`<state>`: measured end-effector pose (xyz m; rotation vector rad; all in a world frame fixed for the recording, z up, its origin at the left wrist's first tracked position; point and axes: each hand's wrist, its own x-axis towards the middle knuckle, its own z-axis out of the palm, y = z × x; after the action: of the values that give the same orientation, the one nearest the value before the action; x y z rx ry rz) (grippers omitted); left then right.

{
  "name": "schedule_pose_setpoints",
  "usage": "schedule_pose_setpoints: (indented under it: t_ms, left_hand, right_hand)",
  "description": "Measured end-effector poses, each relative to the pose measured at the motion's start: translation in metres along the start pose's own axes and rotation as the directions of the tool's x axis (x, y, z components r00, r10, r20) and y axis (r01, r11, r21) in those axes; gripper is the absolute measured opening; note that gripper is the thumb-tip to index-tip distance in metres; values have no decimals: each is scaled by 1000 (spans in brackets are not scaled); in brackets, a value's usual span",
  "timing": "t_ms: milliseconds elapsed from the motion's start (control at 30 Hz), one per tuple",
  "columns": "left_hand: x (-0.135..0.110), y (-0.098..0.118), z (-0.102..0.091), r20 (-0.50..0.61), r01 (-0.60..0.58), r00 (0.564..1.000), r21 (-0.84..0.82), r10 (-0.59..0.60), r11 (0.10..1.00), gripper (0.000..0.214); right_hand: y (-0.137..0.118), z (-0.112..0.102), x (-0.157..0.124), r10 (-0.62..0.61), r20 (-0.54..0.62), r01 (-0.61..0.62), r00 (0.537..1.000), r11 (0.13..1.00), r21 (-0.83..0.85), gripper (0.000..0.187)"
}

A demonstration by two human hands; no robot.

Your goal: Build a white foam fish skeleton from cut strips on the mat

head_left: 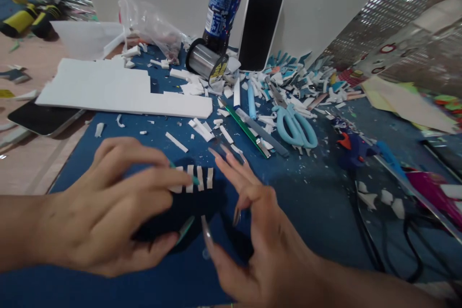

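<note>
Several short white strips (199,178) lie side by side in a row on the blue mat (144,279). My left hand (119,207) reaches over the row from the left, its thumb and fingers apart. Its long green-nailed fingertips hover at or touch the strips on the left; contact is hard to make out. To the right of the row, my right hand (267,231) has its fingers spread and its thumb pointing up the mat, with nothing held. Beyond the hands lie a loose thin white strip (176,142) and other white scraps (201,129).
A white foam sheet (101,89) lies at back left. Behind are a wire spool (207,61), a bottle (225,5) and an upright phone (260,31). Light-blue scissors (298,127) and a green pen-like tool (247,130) sit among scraps; a blue glue gun (357,151) is right.
</note>
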<state>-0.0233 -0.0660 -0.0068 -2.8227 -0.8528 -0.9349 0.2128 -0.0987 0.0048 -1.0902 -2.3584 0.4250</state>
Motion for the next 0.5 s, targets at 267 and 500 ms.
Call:
schedule_pose_setpoints:
  t_ms: [267, 500]
  left_hand:
    - [15, -1, 8, 118, 264, 960, -83, -254, 961, 40]
    - [17, -1, 7, 167, 246, 960, -112, -226, 963, 37]
  right_hand:
    - [23, -9, 22, -21, 6, 20, 1000, 986, 167, 46]
    - [26, -6, 22, -44, -17, 46, 999, 989, 138, 47]
